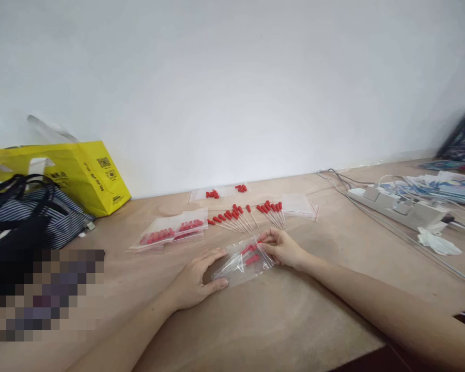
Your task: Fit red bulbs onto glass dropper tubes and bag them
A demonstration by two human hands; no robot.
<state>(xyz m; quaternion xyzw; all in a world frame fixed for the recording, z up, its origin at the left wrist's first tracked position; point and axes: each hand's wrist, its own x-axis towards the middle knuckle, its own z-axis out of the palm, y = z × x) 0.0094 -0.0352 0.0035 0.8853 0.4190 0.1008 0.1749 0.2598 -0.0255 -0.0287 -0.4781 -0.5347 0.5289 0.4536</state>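
A clear plastic bag (242,266) lies on the table between my hands, with several red-tipped droppers inside. My left hand (199,279) rests at the bag's left end, thumb and fingers apart around its edge. At the right end, the closed fingers of my right hand (281,248) pinch the bag's opening, with a bit of red at the fingertips. Beyond the bag lie loose red-tipped droppers (232,217) and another group (271,209). Filled bags (158,235) are stacked on the left. Flat bags (298,205) lie behind my right hand.
More red pieces (212,195) lie on plastic near the wall. On the left stand a yellow bag (93,178) and a striped bag (67,206). A power strip (403,206) with cables, a crumpled tissue (437,242) and printed packets (442,186) are on the right.
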